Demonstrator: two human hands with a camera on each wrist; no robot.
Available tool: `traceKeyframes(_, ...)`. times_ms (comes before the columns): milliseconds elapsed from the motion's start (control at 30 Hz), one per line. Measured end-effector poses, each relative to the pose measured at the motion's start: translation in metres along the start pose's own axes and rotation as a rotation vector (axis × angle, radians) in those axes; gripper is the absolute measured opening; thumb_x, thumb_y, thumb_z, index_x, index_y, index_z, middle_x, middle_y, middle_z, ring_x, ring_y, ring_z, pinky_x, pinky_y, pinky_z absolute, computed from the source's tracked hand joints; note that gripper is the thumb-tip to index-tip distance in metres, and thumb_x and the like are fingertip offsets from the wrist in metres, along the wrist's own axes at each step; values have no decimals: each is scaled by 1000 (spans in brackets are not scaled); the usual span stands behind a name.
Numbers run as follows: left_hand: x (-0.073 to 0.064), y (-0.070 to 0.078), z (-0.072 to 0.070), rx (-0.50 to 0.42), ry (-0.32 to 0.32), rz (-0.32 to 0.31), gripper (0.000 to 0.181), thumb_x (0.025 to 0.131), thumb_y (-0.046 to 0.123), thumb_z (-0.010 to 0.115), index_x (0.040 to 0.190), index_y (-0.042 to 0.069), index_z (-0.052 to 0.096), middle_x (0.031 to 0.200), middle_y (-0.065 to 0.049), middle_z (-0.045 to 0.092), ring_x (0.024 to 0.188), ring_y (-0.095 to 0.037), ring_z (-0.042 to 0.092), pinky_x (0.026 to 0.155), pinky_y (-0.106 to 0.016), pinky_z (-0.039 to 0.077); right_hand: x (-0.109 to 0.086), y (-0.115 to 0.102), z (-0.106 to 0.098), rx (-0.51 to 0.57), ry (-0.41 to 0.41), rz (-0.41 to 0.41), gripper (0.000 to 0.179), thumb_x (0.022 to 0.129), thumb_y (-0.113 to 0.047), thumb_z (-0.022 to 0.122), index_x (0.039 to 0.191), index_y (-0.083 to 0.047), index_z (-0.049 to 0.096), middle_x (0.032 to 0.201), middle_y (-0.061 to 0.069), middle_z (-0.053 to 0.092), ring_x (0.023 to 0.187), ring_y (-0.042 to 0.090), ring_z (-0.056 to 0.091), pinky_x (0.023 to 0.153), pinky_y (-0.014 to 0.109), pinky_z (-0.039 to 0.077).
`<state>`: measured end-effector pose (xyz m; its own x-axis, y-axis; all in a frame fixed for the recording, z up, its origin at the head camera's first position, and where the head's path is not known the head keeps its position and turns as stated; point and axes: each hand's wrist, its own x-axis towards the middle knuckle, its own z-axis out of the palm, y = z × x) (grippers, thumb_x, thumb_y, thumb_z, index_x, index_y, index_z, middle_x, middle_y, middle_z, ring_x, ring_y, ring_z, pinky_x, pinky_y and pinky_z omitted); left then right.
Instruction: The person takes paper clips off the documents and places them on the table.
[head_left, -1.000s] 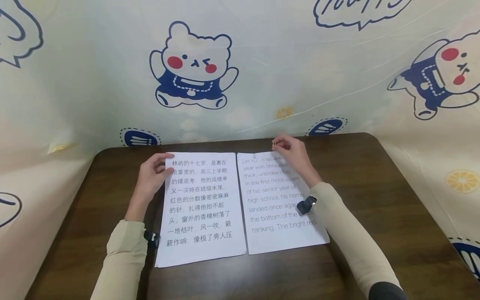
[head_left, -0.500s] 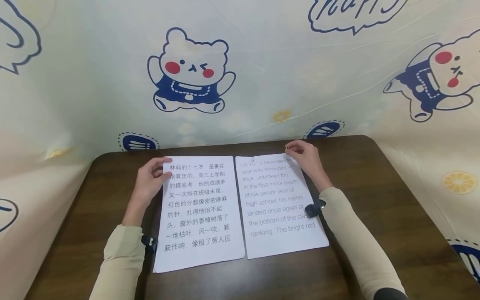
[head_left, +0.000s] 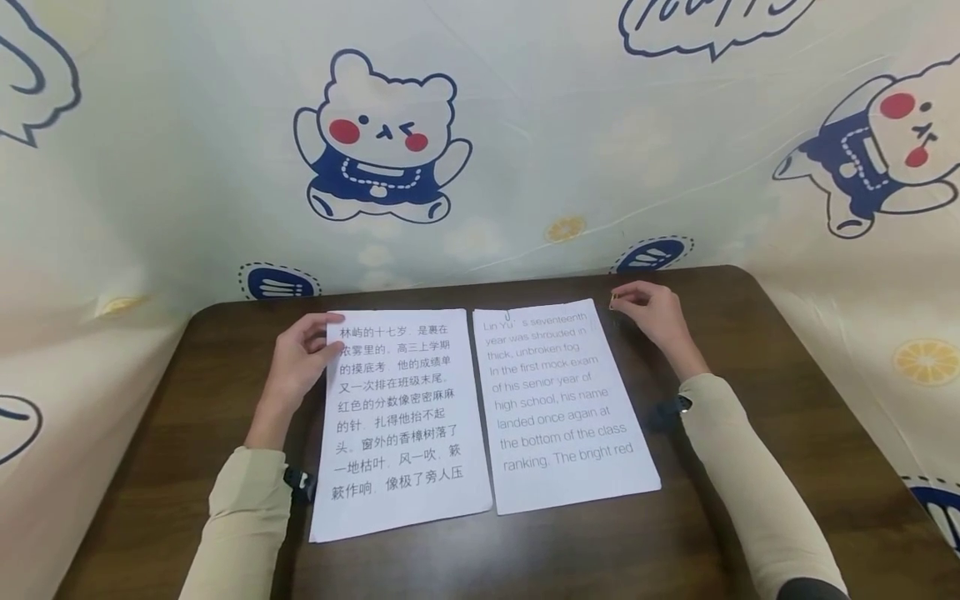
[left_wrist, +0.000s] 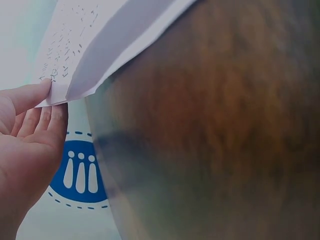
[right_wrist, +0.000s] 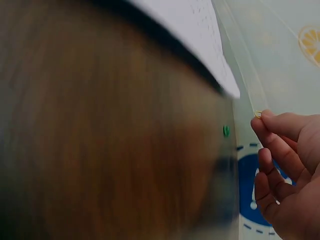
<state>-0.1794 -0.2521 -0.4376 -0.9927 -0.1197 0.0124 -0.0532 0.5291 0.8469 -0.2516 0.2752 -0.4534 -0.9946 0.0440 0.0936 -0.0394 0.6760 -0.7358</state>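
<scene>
At the upper left corner of the left printed sheets (head_left: 397, 417), my left hand (head_left: 298, 354) pinches the paper between thumb and fingers. In the left wrist view the thumb lies on the printed face, with the other fingers behind, and the layers part at the edge. My right hand (head_left: 654, 315) pinches a small yellow paper clip (right_wrist: 258, 114) between thumb and index finger. It stands just right of the top corner of the right printed sheets (head_left: 562, 408), apart from them. A thin metal clip (head_left: 507, 315) sits on those sheets' top edge.
Both stacks lie side by side on a dark brown wooden table (head_left: 480, 558). A small green coiled piece (right_wrist: 226, 131) lies near the table's far edge. Behind rises a pale curtain (head_left: 525, 125) printed with cartoon bears.
My right hand has moved right, from over the right sheets to beyond their top right corner, carrying the yellow paper clip. My left hand stays at its corner.
</scene>
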Motion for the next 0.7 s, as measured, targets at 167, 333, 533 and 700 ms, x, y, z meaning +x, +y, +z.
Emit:
traceKeyframes(167,2,1,2,16,-4,-7,43,98,9,62,140,16,56,142,-13,58,110,-29,65,80,-6,49,0,9,-11,-54,-49,12,24,96,-19,69,118,-9,72,117,17,72,100,29,65,85,36,54)
traceKeyframes(333,3,3,3,22,-3,-13,43,98,9,62,140,16,56,143,-12,58,110,-29,65,81,-8,50,-2,14,-17,-98,-101,30,25,96,-19,68,119,-9,71,115,19,72,97,30,64,89,42,55)
traceKeyframes(533,5,4,5,23,-2,-10,43,98,9,62,140,17,56,143,-11,58,110,-26,66,83,-10,51,-3,17,-21,-144,-134,28,25,97,-18,67,118,-7,72,113,21,72,98,32,65,92,48,54)
traceKeyframes(700,4,5,4,33,0,-16,44,98,8,63,140,16,56,143,-11,58,111,-26,65,83,-10,50,-4,21,-20,-184,-143,-11,24,96,-16,67,118,-6,71,113,20,72,95,31,63,88,44,54)
